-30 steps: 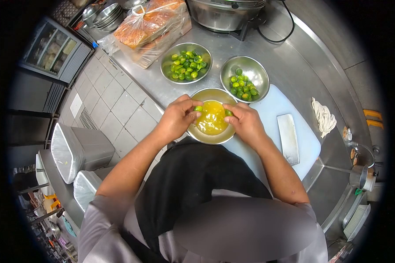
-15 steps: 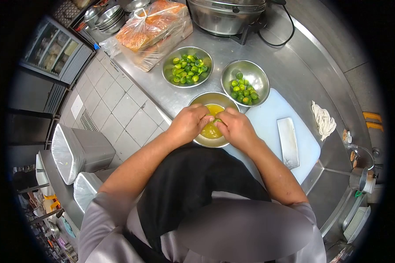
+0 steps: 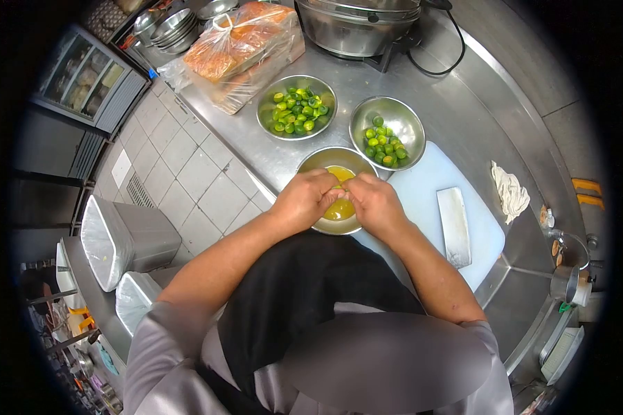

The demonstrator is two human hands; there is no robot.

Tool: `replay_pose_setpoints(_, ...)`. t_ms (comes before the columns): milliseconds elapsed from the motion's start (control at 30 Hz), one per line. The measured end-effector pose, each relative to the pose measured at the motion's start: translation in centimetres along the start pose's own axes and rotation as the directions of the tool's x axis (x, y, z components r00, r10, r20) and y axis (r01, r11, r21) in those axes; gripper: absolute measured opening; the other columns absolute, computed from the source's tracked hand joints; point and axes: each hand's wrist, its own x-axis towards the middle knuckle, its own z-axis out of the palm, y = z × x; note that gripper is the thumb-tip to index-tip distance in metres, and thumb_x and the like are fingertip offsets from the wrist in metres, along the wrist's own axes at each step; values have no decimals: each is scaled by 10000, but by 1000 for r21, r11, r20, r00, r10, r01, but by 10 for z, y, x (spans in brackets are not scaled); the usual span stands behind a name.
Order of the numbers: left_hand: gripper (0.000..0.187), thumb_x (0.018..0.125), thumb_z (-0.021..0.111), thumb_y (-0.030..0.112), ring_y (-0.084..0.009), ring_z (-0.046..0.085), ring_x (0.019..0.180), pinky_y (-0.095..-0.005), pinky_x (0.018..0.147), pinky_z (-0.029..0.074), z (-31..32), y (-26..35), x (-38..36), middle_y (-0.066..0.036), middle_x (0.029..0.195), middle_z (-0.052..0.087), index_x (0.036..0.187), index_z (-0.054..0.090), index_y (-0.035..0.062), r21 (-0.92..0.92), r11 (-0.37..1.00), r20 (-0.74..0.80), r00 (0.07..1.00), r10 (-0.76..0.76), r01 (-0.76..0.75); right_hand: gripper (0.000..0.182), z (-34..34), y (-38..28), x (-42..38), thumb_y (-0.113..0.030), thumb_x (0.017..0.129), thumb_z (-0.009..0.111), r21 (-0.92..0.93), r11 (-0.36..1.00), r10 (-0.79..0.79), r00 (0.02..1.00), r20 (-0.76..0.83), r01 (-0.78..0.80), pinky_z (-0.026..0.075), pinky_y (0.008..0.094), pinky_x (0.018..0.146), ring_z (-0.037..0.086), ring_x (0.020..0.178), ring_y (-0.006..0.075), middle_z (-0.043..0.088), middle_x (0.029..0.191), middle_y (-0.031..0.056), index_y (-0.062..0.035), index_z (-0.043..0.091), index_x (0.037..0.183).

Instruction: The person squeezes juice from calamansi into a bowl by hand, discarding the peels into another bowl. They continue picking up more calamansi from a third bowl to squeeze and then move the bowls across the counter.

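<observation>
My left hand [image 3: 306, 198] and my right hand [image 3: 374, 202] meet over a steel bowl [image 3: 306, 166] holding yellow juice [image 3: 338, 210]. Both are closed, fingertips pressed together on a calamansi [image 3: 340, 186], of which only a sliver shows between the fingers. Just beyond, a second steel bowl [image 3: 264, 124] holds many green calamansi [image 3: 299, 111], several of them looking cut or squeezed. To its right, a third steel bowl [image 3: 410, 119] has more calamansi halves [image 3: 383, 145], some with orange flesh showing.
A white cutting board [image 3: 488, 232] with a cleaver [image 3: 454, 227] on it lies right of the bowls. A crumpled cloth [image 3: 510, 191] is farther right. Bagged bread [image 3: 242, 48] and a large steel pot [image 3: 356, 28] stand at the back. Lined bins [image 3: 128, 235] are on the floor at left.
My fingers have closed tighter, with the hands turned inward, so less of the green calamansi shows. The bowls stay in place apart from a slight shift of the view.
</observation>
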Motion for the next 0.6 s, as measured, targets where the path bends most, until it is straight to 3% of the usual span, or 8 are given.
replay_pose_setpoints(167,65,883,698,38,-392,608,770,-462,685,496,2,-6,-4,-179,813,614,885,646,0,10,998,67,996,67,-68,36,2,-3,0,-28,833,622,-79,995,-63,996,61,68,507,500,674,627,756,385,598,806,153,-56,600,833)
replay_pose_setpoints(267,65,866,698,24,-392,618,782,-462,699,505,2,-7,-8,-182,833,624,895,645,-2,-11,1000,99,995,9,-8,38,4,-4,-3,-27,825,619,-97,993,-57,995,87,65,511,490,664,626,751,380,589,799,150,-58,598,829)
replay_pose_setpoints(433,65,870,686,29,-402,625,792,-462,710,514,6,-8,-10,-183,854,628,912,644,3,-13,1000,29,1000,0,0,99,9,1,-1,3,813,650,-79,992,-99,994,53,103,500,464,606,595,677,376,555,745,162,-22,559,782)
replay_pose_setpoints(533,142,879,688,58,-410,649,811,-462,742,527,-25,-9,14,-204,917,649,1012,673,11,25,999,-15,1000,-22,22,64,2,-3,38,-38,850,674,-95,993,-68,997,-36,64,522,482,690,634,761,392,617,834,174,-19,640,900)
replay_pose_setpoints(567,223,880,704,74,-410,660,830,-462,766,530,-44,-7,28,-205,936,664,1092,680,8,81,984,-50,987,-154,158,107,-3,-4,59,-60,864,686,-76,995,-68,996,-60,64,535,487,735,654,807,399,653,887,182,-17,676,962)
replay_pose_setpoints(600,286,885,727,120,-424,675,876,-463,795,541,-60,-20,44,-213,995,686,1146,682,12,33,986,-106,982,-157,162,171,-10,-5,80,-86,879,690,-66,995,-77,993,-84,72,542,483,781,665,853,405,673,958,190,-19,690,1036)
